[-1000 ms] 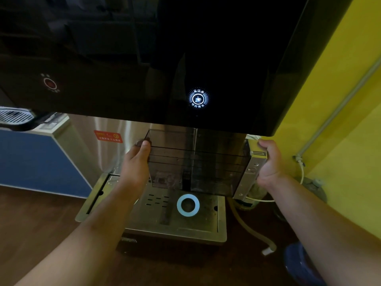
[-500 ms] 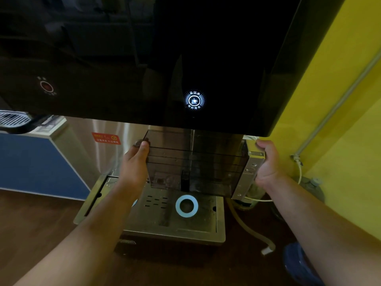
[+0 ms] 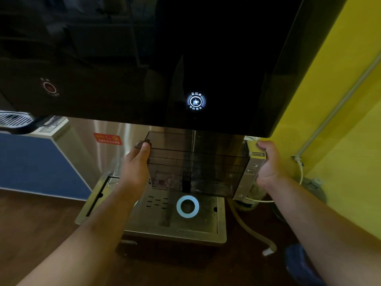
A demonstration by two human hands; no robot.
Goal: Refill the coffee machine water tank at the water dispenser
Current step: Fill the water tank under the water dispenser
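Now steadying a smoky water tank [image 3: 195,164] between clamped fingers, left hand [image 3: 136,168] and right hand [image 3: 270,164] at its ends, level beneath the dispenser [image 3: 165,58] for filling.

A steel drip tray [image 3: 220,223] juts above the dark wooden floor [image 3: 37,223], a hose [image 3: 249,230] lying alongside.

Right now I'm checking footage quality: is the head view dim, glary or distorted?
Head view: dim overall; the glossy dispenser panel mirrors the room; the lit button glows brightly; wide-angle bending at the edges; the smoky water tank stays readable between left hand and right hand.
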